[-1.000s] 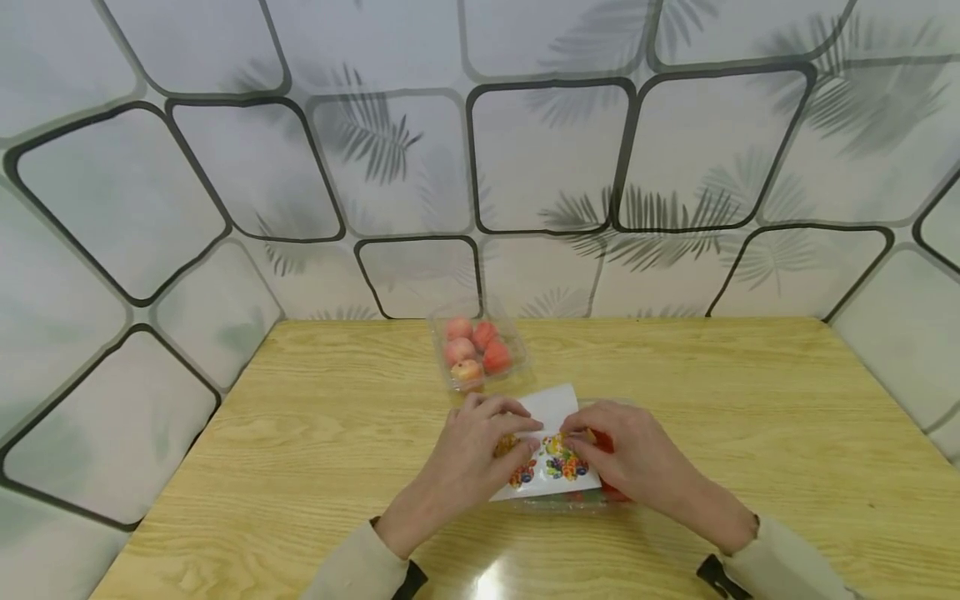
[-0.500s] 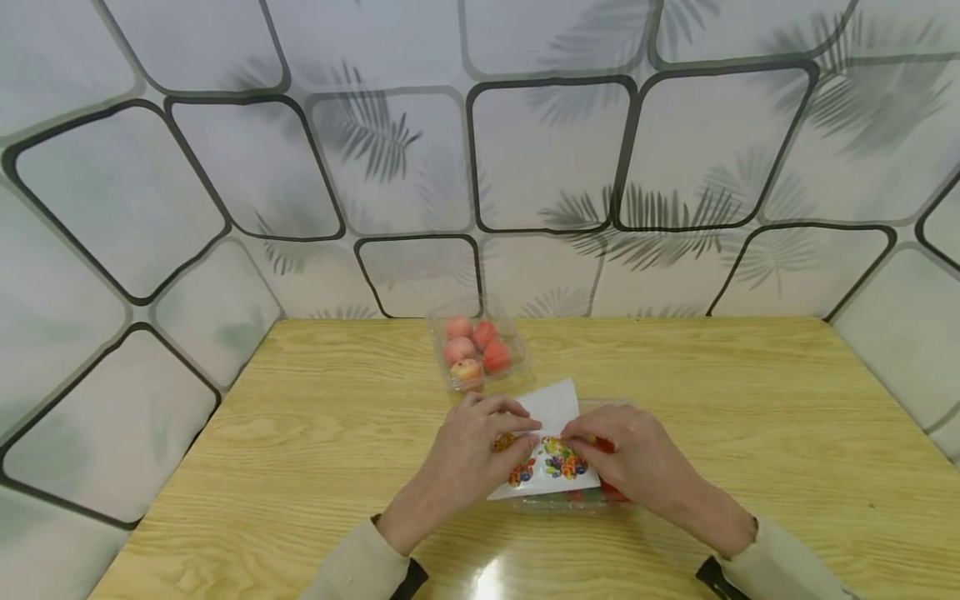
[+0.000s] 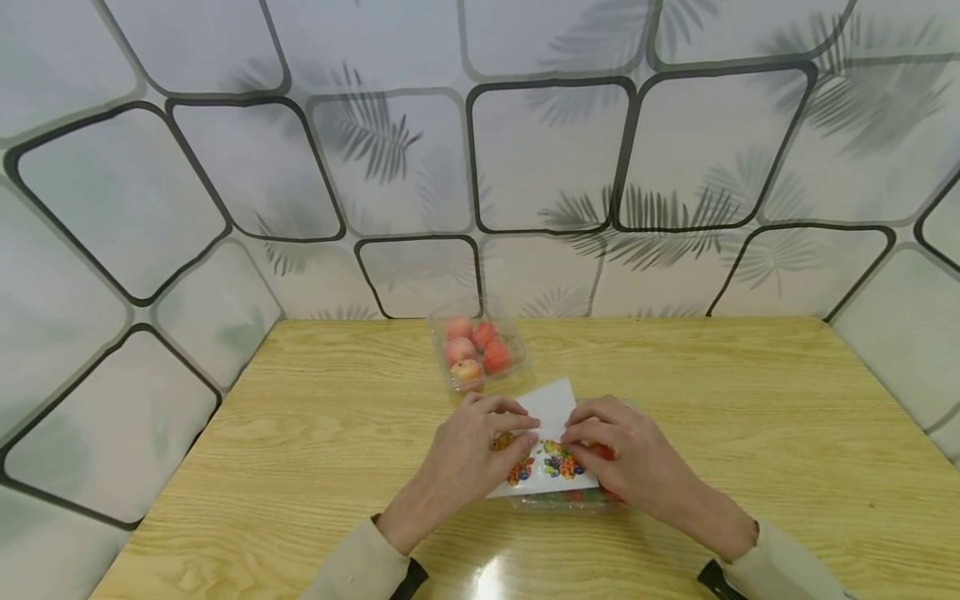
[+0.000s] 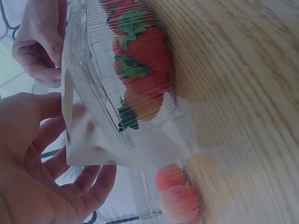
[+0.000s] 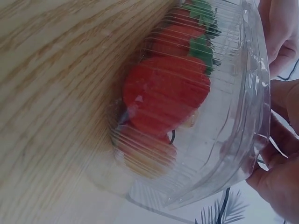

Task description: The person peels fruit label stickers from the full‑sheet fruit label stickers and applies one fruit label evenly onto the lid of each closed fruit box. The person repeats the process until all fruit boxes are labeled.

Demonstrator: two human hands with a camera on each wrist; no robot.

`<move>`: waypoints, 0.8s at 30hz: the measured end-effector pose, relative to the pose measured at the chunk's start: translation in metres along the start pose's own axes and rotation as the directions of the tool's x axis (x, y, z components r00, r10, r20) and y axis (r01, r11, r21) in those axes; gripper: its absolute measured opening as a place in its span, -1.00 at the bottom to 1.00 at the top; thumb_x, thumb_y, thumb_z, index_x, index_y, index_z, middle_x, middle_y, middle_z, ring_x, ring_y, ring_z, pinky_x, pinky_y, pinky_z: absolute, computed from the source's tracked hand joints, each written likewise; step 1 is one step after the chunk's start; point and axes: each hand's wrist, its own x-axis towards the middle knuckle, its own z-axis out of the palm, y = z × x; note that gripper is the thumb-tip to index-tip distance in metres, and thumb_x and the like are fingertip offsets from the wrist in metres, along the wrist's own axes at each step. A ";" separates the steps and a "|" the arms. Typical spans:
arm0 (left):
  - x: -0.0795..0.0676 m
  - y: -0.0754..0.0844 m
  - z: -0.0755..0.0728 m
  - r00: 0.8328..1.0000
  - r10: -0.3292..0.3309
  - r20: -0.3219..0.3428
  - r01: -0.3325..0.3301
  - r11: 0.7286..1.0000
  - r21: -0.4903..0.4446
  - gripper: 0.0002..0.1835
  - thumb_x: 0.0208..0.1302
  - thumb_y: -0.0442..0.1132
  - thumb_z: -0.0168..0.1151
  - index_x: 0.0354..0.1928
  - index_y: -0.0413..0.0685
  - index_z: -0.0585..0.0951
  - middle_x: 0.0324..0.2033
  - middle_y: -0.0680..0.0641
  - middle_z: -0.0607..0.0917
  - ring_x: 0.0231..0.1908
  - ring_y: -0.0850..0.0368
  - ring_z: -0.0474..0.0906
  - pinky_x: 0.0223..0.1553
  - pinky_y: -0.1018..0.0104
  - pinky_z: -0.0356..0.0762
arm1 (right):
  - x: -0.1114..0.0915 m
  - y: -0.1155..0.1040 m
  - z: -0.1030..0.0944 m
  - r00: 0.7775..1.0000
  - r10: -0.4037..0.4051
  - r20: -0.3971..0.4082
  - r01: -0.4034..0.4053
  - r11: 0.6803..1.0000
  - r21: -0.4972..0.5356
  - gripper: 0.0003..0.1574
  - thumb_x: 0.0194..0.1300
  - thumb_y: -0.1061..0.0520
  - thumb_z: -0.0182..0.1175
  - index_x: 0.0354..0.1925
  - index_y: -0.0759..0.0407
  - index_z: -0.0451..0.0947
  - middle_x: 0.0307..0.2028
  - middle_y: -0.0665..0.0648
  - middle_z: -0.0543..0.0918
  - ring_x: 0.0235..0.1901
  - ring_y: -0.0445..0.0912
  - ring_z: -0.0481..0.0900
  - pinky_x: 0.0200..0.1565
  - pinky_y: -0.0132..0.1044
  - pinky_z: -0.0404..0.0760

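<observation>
A white sheet of fruit stickers (image 3: 553, 402) lies slanted over the lid of a clear plastic box (image 3: 558, 502). Artificial-looking strawberries (image 4: 145, 49) and a yellowish-red fruit (image 4: 142, 105) show through the box wall in the left wrist view. My left hand (image 3: 468, 450) holds the sheet, thumb and index fingertip close together on its printed side. At the right of the sheet, my right hand (image 3: 641, 450) pinches with thumb and fingertips by a printed fruit cluster. Whether a sticker has lifted there cannot be made out. The hands partly hide the sheet and box.
Farther back on the wooden table (image 3: 322, 400), a second clear box (image 3: 517, 340) contains several peach-like and red fruits (image 3: 460, 350). A patterned wall covering (image 3: 547, 158) rises behind the table's far edge.
My right hand's fingers have shifted slightly, with the middle fingertip now raised farther up the sheet. The sheet has moved slightly up and left. My left hand has hardly moved.
</observation>
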 end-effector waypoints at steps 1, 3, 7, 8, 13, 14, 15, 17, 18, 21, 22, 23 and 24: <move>0.000 0.000 0.000 1.000 -0.001 -0.003 0.001 1.000 -0.002 -0.81 0.37 -0.06 0.37 -0.08 0.12 0.83 -0.04 0.09 0.77 -0.13 0.16 0.53 -0.29 0.46 0.51 | 0.000 0.000 0.000 1.000 -0.006 -0.004 0.006 1.000 0.011 -0.64 -0.12 0.38 0.60 -0.39 0.02 0.74 -0.23 -0.06 0.71 -0.21 -0.17 0.63 -0.13 -0.55 0.57; 0.000 0.000 0.000 1.000 -0.002 -0.011 0.002 1.000 -0.004 -0.80 0.37 -0.06 0.37 -0.07 0.12 0.83 -0.04 0.09 0.77 -0.13 0.17 0.53 -0.30 0.47 0.49 | 0.000 0.001 0.001 1.000 -0.017 -0.007 0.017 0.999 0.028 -0.64 -0.12 0.38 0.59 -0.38 0.02 0.74 -0.25 -0.09 0.71 -0.22 -0.19 0.61 -0.09 -0.63 0.50; 0.000 0.000 0.001 1.000 0.001 -0.029 -0.001 1.000 0.002 -0.80 0.36 -0.06 0.38 -0.08 0.11 0.83 -0.05 0.08 0.78 -0.15 0.17 0.53 -0.31 0.48 0.48 | -0.001 0.002 0.001 0.999 -0.045 -0.017 0.045 0.998 0.053 -0.64 -0.10 0.40 0.58 -0.36 0.04 0.75 -0.27 -0.08 0.72 -0.23 -0.18 0.59 -0.08 -0.63 0.48; 0.000 0.000 0.001 0.999 0.000 -0.032 0.000 1.000 0.005 -0.80 0.36 -0.05 0.38 -0.08 0.11 0.83 -0.06 0.08 0.78 -0.14 0.17 0.54 -0.30 0.46 0.49 | -0.001 0.003 0.001 0.998 -0.052 -0.019 0.053 0.997 0.055 -0.67 -0.06 0.38 0.57 -0.35 0.04 0.75 -0.27 -0.07 0.72 -0.23 -0.18 0.59 -0.09 -0.61 0.49; 0.000 0.000 0.001 0.998 -0.007 -0.055 0.008 1.000 0.019 -0.82 0.35 -0.06 0.40 -0.10 0.12 0.84 -0.08 0.08 0.79 -0.13 0.15 0.56 -0.27 0.40 0.56 | -0.003 0.002 0.001 0.999 -0.051 -0.011 0.051 0.997 0.049 -0.77 0.04 0.32 0.55 -0.34 0.05 0.77 -0.27 -0.08 0.73 -0.20 -0.15 0.61 -0.15 -0.45 0.61; 0.000 -0.001 0.001 0.998 -0.009 -0.057 0.010 1.000 0.021 -0.82 0.34 -0.06 0.40 -0.10 0.12 0.84 -0.08 0.08 0.79 -0.13 0.15 0.56 -0.27 0.40 0.56 | -0.003 0.002 0.001 0.999 -0.044 -0.006 0.044 0.998 0.043 -0.75 0.03 0.32 0.56 -0.34 0.04 0.77 -0.27 -0.08 0.73 -0.20 -0.15 0.61 -0.16 -0.41 0.64; 0.000 -0.001 0.001 0.998 -0.008 -0.060 0.010 1.000 0.024 -0.82 0.34 -0.06 0.40 -0.10 0.12 0.84 -0.09 0.08 0.79 -0.13 0.15 0.56 -0.27 0.40 0.57 | -0.003 0.001 0.001 0.999 -0.037 -0.002 0.037 0.998 0.042 -0.71 -0.03 0.35 0.57 -0.34 0.04 0.77 -0.27 -0.08 0.73 -0.20 -0.15 0.61 -0.17 -0.40 0.64; 0.000 -0.002 0.001 0.998 -0.007 -0.062 0.009 1.000 0.028 -0.82 0.33 -0.07 0.41 -0.10 0.12 0.84 -0.09 0.08 0.79 -0.13 0.15 0.57 -0.27 0.40 0.57 | -0.003 0.001 0.002 0.999 -0.034 0.004 0.033 0.999 0.043 -0.63 -0.11 0.40 0.58 -0.34 0.04 0.76 -0.27 -0.08 0.73 -0.20 -0.15 0.62 -0.18 -0.39 0.66; -0.001 -0.002 0.001 0.998 -0.004 -0.066 0.006 0.999 0.032 -0.83 0.33 -0.08 0.42 -0.11 0.11 0.84 -0.09 0.07 0.79 -0.12 0.14 0.57 -0.27 0.39 0.57 | -0.003 0.000 0.002 0.999 -0.036 0.003 0.035 0.998 0.050 -0.59 -0.16 0.43 0.58 -0.34 0.04 0.76 -0.27 -0.08 0.73 -0.20 -0.14 0.62 -0.17 -0.44 0.65; -0.001 -0.003 0.001 0.997 0.002 -0.076 0.001 0.999 0.036 -0.84 0.32 -0.10 0.43 -0.11 0.10 0.84 -0.10 0.07 0.79 -0.10 0.13 0.59 -0.25 0.34 0.60 | -0.002 0.001 0.003 0.998 -0.067 -0.008 0.068 0.995 0.075 -0.60 -0.13 0.45 0.56 -0.32 0.09 0.77 -0.26 -0.05 0.73 -0.22 -0.14 0.64 -0.16 -0.56 0.59; -0.001 -0.004 0.001 0.997 0.002 -0.079 0.001 0.999 0.038 -0.84 0.32 -0.10 0.42 -0.11 0.10 0.84 -0.10 0.06 0.79 -0.09 0.13 0.59 -0.23 0.33 0.61 | -0.002 0.001 0.003 0.997 -0.078 -0.013 0.079 0.993 0.084 -0.61 -0.11 0.46 0.56 -0.31 0.10 0.77 -0.26 -0.03 0.73 -0.23 -0.13 0.64 -0.17 -0.57 0.59; -0.002 -0.004 0.001 0.997 0.002 -0.079 0.001 0.999 0.038 -0.84 0.32 -0.11 0.42 -0.11 0.10 0.84 -0.10 0.06 0.79 -0.08 0.13 0.59 -0.22 0.31 0.62 | -0.002 0.001 0.003 0.996 -0.088 -0.018 0.089 0.992 0.094 -0.62 -0.11 0.47 0.55 -0.31 0.12 0.77 -0.26 -0.02 0.73 -0.24 -0.13 0.64 -0.19 -0.58 0.60; -0.002 -0.004 0.001 0.997 0.002 -0.079 0.001 0.999 0.039 -0.84 0.33 -0.10 0.41 -0.11 0.10 0.84 -0.09 0.06 0.78 -0.07 0.13 0.60 -0.21 0.30 0.63 | -0.002 0.001 0.004 0.995 -0.096 -0.023 0.098 0.990 0.102 -0.61 -0.12 0.48 0.55 -0.31 0.13 0.77 -0.27 -0.01 0.72 -0.26 -0.13 0.65 -0.21 -0.58 0.61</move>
